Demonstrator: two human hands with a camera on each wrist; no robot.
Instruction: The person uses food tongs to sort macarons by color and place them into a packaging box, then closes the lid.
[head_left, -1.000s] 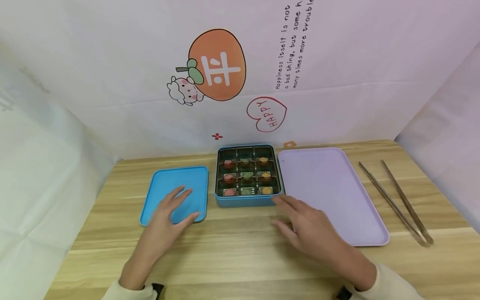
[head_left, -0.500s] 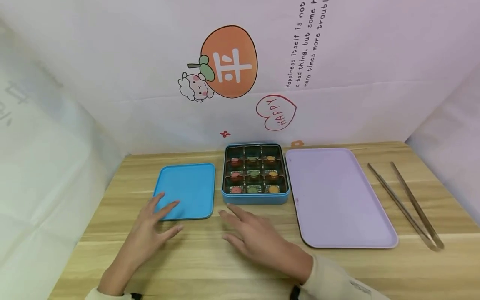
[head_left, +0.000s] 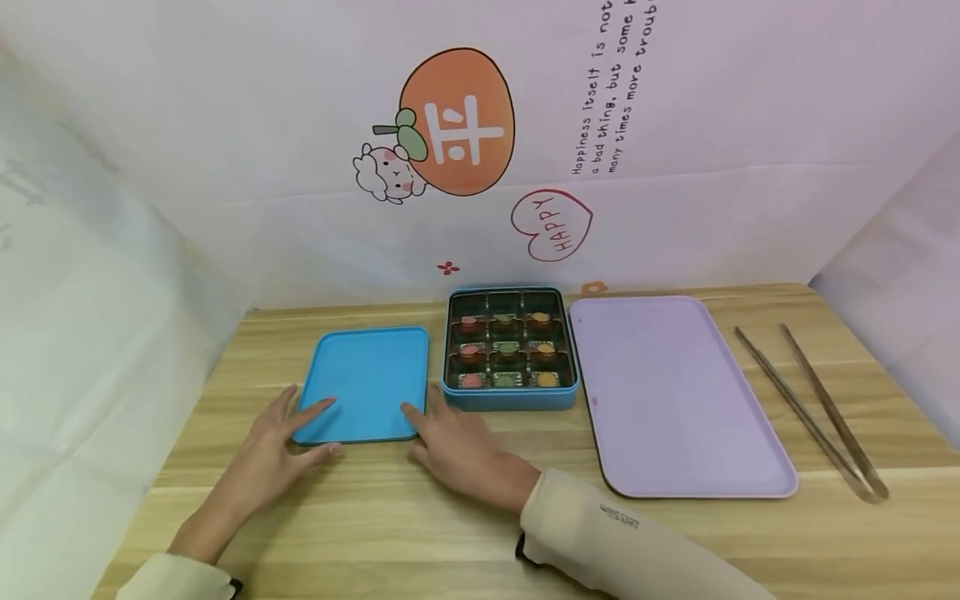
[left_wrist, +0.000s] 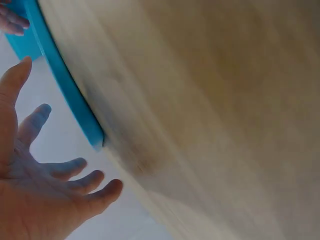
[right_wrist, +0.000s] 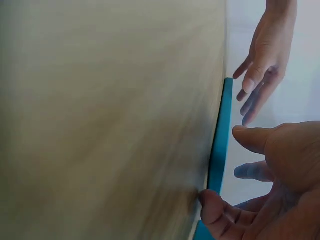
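A flat square blue lid (head_left: pixel 363 379) lies on the wooden table, left of the blue tin (head_left: pixel 510 398). Over its front left corner my left hand (head_left: pixel 262 458) hovers with fingers spread; the left wrist view shows those fingers (left_wrist: pixel 65 170) apart from the lid's edge (left_wrist: pixel 65 85). My right hand (head_left: pixel 461 450) is at the lid's front right corner, fingers extended along the edge and between lid and tin. Whether the right fingertips touch the lid I cannot tell. Small pink, green and yellow round pieces (head_left: pixel 507 347) sit in the tin's compartments.
A lilac tray (head_left: pixel 675 400) lies right of the tin, close to its side. Farther right are metal tongs (head_left: pixel 817 408), lying with their arms apart. White printed cloth (head_left: pixel 300 125) rises behind the table.
My right hand has moved left from between tin and tray to the lid's right corner. My left hand has drawn back from above the lid toward its left front corner.
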